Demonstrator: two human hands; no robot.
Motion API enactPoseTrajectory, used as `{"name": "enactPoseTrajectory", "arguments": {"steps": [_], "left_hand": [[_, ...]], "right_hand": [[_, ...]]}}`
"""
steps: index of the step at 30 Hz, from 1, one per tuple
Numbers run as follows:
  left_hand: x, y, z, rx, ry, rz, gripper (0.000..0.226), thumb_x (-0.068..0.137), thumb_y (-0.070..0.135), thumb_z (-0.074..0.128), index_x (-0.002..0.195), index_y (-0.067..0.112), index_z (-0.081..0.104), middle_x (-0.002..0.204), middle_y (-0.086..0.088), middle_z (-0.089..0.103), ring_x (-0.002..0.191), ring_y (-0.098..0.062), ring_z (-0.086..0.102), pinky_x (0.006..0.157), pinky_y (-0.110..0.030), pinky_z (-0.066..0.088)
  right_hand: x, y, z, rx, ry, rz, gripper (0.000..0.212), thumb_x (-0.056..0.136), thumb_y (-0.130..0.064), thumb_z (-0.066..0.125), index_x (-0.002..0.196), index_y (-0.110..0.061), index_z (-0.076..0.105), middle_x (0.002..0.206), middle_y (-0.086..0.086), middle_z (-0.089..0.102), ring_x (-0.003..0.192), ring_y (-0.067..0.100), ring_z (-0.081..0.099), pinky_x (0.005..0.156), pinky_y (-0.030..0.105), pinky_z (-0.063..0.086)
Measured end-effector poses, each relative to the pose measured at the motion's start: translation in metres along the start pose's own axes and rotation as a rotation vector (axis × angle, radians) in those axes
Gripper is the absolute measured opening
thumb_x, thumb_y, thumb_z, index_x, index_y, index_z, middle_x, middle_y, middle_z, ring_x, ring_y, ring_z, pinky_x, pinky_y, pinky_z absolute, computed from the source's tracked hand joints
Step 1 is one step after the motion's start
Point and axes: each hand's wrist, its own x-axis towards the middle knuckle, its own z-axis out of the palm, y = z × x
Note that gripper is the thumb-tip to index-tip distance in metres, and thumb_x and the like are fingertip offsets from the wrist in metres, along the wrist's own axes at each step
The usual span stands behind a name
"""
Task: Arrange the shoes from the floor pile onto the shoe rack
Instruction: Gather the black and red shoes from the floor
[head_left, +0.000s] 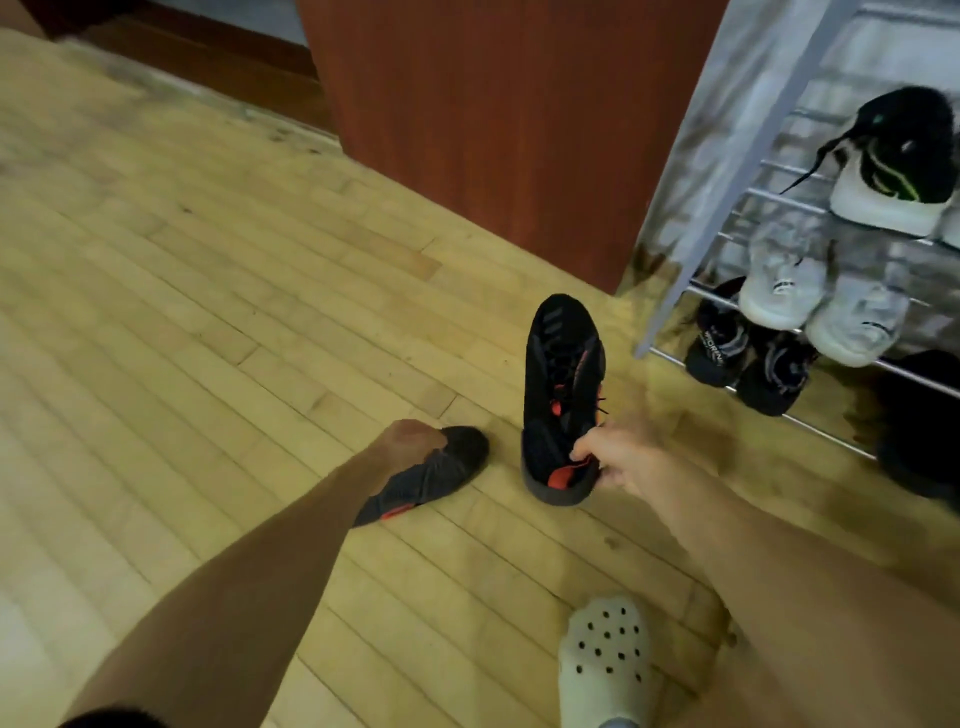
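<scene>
Shoe rack (761, 156) on R, lower tiers already packed w/ pairs. Black-red shoe (563, 374) is near its leg. R hand (623, 457) pinches the heel collar only, so it could swing, slip or knock the white sneakers (810, 301). L hand (410, 439) curls over the mate (447, 467), low by the floor; can't tell if it's lifted.

Matt wood-plank floor (208, 312) — shiny metal shoe rack (726, 208) — matt black cloth shoe (561, 374), smooth pale clog (605, 654) with punched holes.

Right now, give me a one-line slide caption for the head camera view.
Left hand grips one black-and-red sneaker, right hand its mate, beside a metal shoe rack holding several shoes.
</scene>
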Motion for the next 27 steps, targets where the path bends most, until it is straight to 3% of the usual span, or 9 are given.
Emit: {"name": "enactPoseTrajectory", "arguments": {"steps": [4,7,9,12,16,19,23,27], "left_hand": [[0.049,-0.036,0.003,-0.022,0.137,-0.142,0.045,0.09,0.029,0.058,0.129,0.008,0.052,0.13,-0.014,0.053,0.118,-0.034,0.053,0.099,-0.04,0.045],[0.078,-0.059,0.011,0.221,0.289,-0.171,0.06,0.09,0.019,0.056,0.145,0.019,0.034,0.145,-0.016,0.033,0.13,-0.038,0.038,0.108,-0.051,0.038],[0.088,-0.069,0.015,0.357,0.328,-0.201,0.062,0.091,0.013,0.051,0.148,0.02,0.027,0.145,-0.019,0.033,0.131,-0.04,0.035,0.109,-0.053,0.034],[0.099,-0.077,0.017,0.667,0.256,-0.218,0.051,0.093,0.016,0.043,0.142,0.014,0.031,0.14,-0.021,0.042,0.132,-0.04,0.033,0.11,-0.052,0.028],[0.09,-0.073,0.02,0.992,0.184,-0.178,0.044,0.092,0.021,0.045,0.134,0.012,0.044,0.137,-0.016,0.041,0.13,-0.035,0.031,0.105,-0.049,0.028],[0.071,-0.075,0.016,1.078,0.174,-0.106,0.047,0.086,0.029,0.058,0.13,0.015,0.05,0.13,-0.015,0.039,0.123,-0.035,0.034,0.1,-0.046,0.032],[0.036,-0.096,0.015,1.066,0.199,0.122,0.041,0.084,0.03,0.059,0.123,0.019,0.051,0.119,-0.01,0.049,0.112,-0.029,0.045,0.091,-0.04,0.04],[-0.001,-0.111,0.031,0.921,0.236,0.191,0.026,0.086,0.026,0.059,0.111,0.02,0.055,0.093,0.002,0.055,0.081,-0.017,0.053,0.064,-0.03,0.041]], "right_hand": [[0.016,0.028,0.007,0.025,-0.013,0.024,0.025,0.07,-0.001,0.077,0.092,-0.007,0.067,0.095,0.012,0.072,0.083,0.029,0.07,0.067,0.04,0.061],[0.025,0.052,0.003,-0.038,-0.02,0.036,0.029,0.07,-0.005,0.079,0.097,-0.008,0.069,0.096,0.01,0.071,0.077,0.025,0.068,0.067,0.037,0.061],[0.026,0.064,-0.002,-0.089,-0.02,0.056,0.035,0.07,-0.009,0.079,0.104,-0.009,0.069,0.1,0.009,0.071,0.079,0.024,0.069,0.073,0.037,0.061],[0.027,0.075,-0.005,-0.111,-0.03,0.081,0.037,0.069,-0.011,0.081,0.104,-0.009,0.071,0.099,0.01,0.073,0.083,0.026,0.071,0.076,0.038,0.061],[0.022,0.082,-0.005,-0.19,-0.011,0.103,0.037,0.065,-0.015,0.083,0.1,-0.009,0.072,0.095,0.011,0.074,0.08,0.028,0.072,0.078,0.041,0.061],[0.016,0.078,-0.001,-0.156,-0.006,0.112,0.038,0.066,-0.014,0.083,0.101,-0.007,0.071,0.096,0.011,0.073,0.08,0.028,0.072,0.078,0.041,0.061],[0.003,0.067,0.01,-0.023,-0.028,0.101,0.04,0.069,-0.007,0.081,0.107,-0.004,0.068,0.094,0.011,0.067,0.08,0.027,0.066,0.073,0.038,0.061],[-0.014,0.058,0.019,0.037,-0.073,0.071,0.05,0.07,-0.006,0.082,0.116,-0.001,0.065,0.112,0.017,0.068,0.089,0.03,0.065,0.072,0.037,0.06]]}}
